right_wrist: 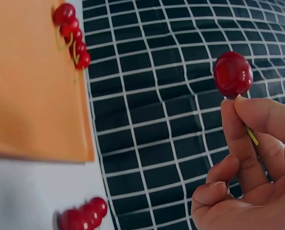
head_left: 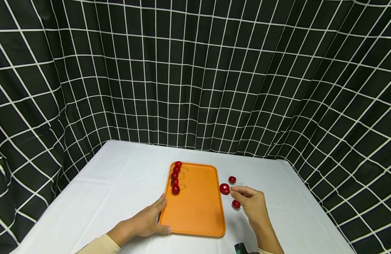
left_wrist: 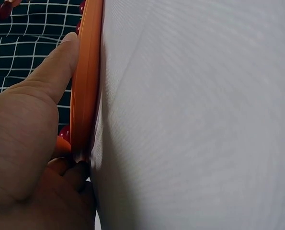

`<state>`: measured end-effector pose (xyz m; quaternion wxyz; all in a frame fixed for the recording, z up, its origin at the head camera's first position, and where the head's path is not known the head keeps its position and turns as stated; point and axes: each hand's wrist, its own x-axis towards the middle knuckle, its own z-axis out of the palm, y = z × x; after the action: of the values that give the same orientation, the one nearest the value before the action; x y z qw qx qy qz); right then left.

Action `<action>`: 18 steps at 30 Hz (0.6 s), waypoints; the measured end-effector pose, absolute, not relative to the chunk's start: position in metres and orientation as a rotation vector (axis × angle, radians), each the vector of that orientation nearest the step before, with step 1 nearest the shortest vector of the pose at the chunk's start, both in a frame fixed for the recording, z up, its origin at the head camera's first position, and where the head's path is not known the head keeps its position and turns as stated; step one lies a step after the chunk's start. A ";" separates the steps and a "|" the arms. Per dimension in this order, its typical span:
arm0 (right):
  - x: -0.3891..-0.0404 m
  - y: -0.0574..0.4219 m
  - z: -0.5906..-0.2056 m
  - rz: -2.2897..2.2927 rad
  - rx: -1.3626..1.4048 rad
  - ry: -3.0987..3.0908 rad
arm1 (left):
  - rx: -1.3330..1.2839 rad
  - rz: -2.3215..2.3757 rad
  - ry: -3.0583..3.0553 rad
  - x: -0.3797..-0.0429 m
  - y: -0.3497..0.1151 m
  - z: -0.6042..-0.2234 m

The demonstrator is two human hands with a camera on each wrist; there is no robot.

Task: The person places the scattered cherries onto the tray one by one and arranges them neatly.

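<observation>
My right hand [head_left: 250, 204] pinches the stem of a red cherry [head_left: 224, 189] between thumb and finger. That cherry hangs in the air just past the tray's right edge; its glossy round body [right_wrist: 233, 74] shows whole in the right wrist view. With my left hand [head_left: 147, 218] I hold the orange tray [head_left: 195, 215] at its lower left edge, and the left wrist view shows fingers on both sides of the rim [left_wrist: 87, 81]. Along the tray's upper left side, several stemmed cherries [head_left: 175, 189] lie in a row, stems pointing right.
Right of the tray, loose cherries lie on the white tablecloth [head_left: 128, 176]: one farther back [head_left: 232, 180], another [head_left: 236, 204] partly behind my right hand. A dark curtain with white grid lines [head_left: 182, 70] surrounds the table. A dark device [head_left: 240, 248] sits by my right wrist.
</observation>
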<state>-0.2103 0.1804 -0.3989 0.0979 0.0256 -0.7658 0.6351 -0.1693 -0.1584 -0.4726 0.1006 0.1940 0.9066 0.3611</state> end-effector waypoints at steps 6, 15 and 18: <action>-0.213 0.163 -0.401 1.962 0.107 -2.236 | 0.576 1.063 2.678 -0.169 -0.158 -0.474; -0.219 0.139 -0.404 1.967 0.202 -2.193 | 0.567 1.055 2.673 -0.170 -0.159 -0.473; -0.220 0.132 -0.404 1.966 0.208 -2.209 | 0.561 1.057 2.668 -0.169 -0.159 -0.472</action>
<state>-0.2198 0.1321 -0.4042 0.0884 0.0701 -0.7422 0.6606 -0.1694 -0.1589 -0.4723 0.1084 0.1906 0.9070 0.3594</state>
